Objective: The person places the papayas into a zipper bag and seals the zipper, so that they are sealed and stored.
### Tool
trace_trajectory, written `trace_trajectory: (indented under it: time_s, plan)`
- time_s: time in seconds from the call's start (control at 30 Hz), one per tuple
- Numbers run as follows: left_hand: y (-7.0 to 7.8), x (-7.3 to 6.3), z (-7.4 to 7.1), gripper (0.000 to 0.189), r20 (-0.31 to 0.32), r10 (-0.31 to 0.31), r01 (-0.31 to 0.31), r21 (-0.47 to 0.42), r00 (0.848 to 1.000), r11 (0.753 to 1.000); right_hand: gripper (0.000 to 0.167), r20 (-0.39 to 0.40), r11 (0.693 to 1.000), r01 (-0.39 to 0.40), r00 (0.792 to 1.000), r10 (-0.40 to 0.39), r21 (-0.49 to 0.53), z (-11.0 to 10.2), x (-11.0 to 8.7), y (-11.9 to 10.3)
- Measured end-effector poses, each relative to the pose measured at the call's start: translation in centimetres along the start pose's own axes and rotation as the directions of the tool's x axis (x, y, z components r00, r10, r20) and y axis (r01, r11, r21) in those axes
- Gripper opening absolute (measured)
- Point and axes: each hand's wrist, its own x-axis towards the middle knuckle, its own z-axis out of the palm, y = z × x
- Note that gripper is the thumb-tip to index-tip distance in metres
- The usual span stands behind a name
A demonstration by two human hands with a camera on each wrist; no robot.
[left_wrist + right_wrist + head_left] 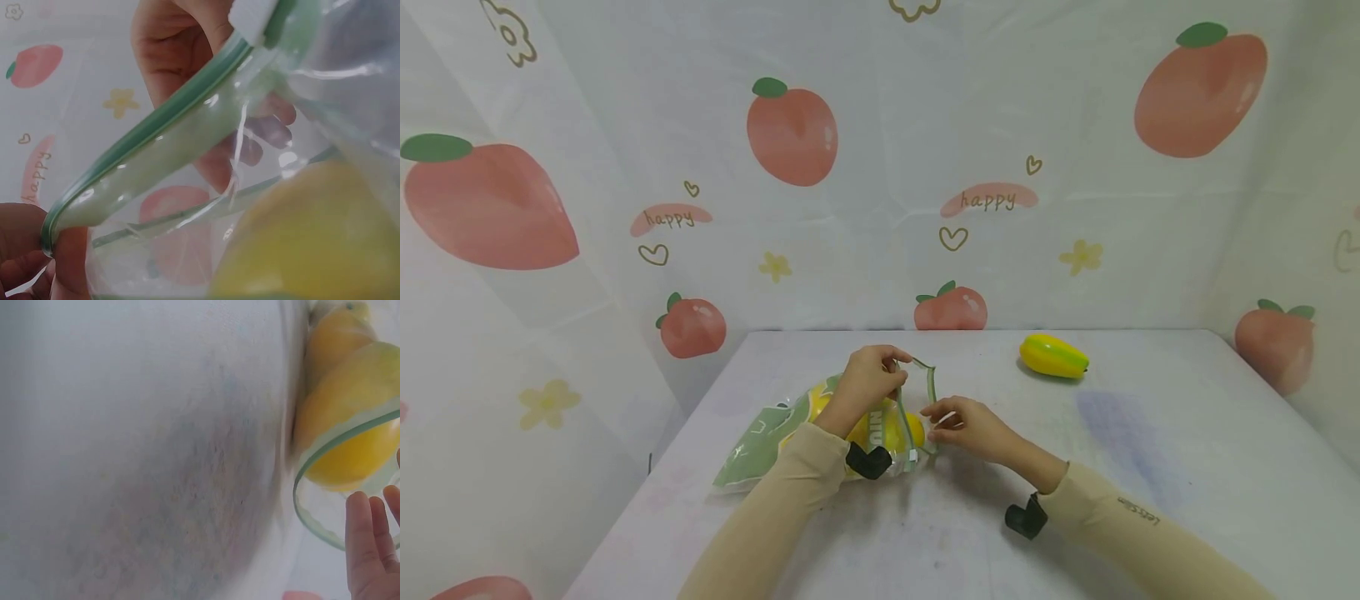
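Note:
A clear and green zip bag [756, 446] lies on its side at the table's left, its mouth spread toward the right. Yellow fruit [353, 450] shows through the plastic, one rounded end close to the opening. My left hand [867, 382] pinches the upper green zip edge [144, 134] between thumb and fingers. At the mouth, my right hand [973, 429] has loosely extended fingers; in the right wrist view its fingertips [357, 503] overlap the green rim, with nothing held. A white slider [913, 455] sits at the lower end of the zip.
A yellow-green papaya-like fruit [1052, 357] lies at the back right of the white table [1150, 517]. Behind the table hangs a cloth [880, 250] printed with peaches and hearts. Black camera mounts [1026, 517] are on both wrists.

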Motion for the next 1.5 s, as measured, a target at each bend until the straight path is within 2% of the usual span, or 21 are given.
trace_trajectory:
  time_s: [0.33, 0.57, 0.73, 0.93, 1.1, 1.3, 1.5]
  plan:
    - [0.0, -0.1, -0.1, 0.022, 0.004, 0.012, -0.012, -0.023, 1.000, 1.000, 0.037, -0.016, 1.000, 0.001, 1.000, -0.001, 0.017, -1.4, -0.4, 0.7]
    - [-0.1, 0.0, 0.0, 0.021, 0.006, 0.007, -0.007, -0.026, 1.000, 1.000, 0.043, -0.057, 0.996, -0.010, 0.998, 0.015, 0.087, -3.9, -1.4, 1.4]
    - [-0.1, 0.0, 0.0, 0.021, 0.009, 0.006, -0.006, -0.029, 1.000, 1.000, 0.045, -0.169, 0.997, 0.021, 0.985, -0.008, 0.074, -6.3, -2.2, 2.3]
    - [-0.1, 0.0, 0.0, 0.021, 0.015, -0.007, 0.008, -0.031, 1.000, 0.999, 0.048, -0.352, 1.000, 0.028, 0.936, -0.023, 0.007, -9.3, -3.1, 3.5]
    - [-0.1, -0.1, 0.1, 0.022, 0.021, -0.009, 0.010, -0.037, 1.000, 0.999, 0.054, -0.418, 0.999, -0.020, 0.908, 0.002, -0.039, -11.6, -3.3, 4.9]
    - [-0.2, 0.0, 0.2, 0.021, 0.022, -0.004, 0.005, -0.034, 1.000, 0.999, 0.077, -0.420, 0.992, -0.107, 0.905, 0.072, -0.061, -13.7, -2.9, 6.7]
    - [-0.4, 0.0, 0.3, 0.021, 0.022, -0.006, 0.007, -0.035, 1.000, 0.999, 0.092, -0.394, 0.969, -0.225, 0.903, 0.170, -0.098, -14.7, -2.2, 7.6]
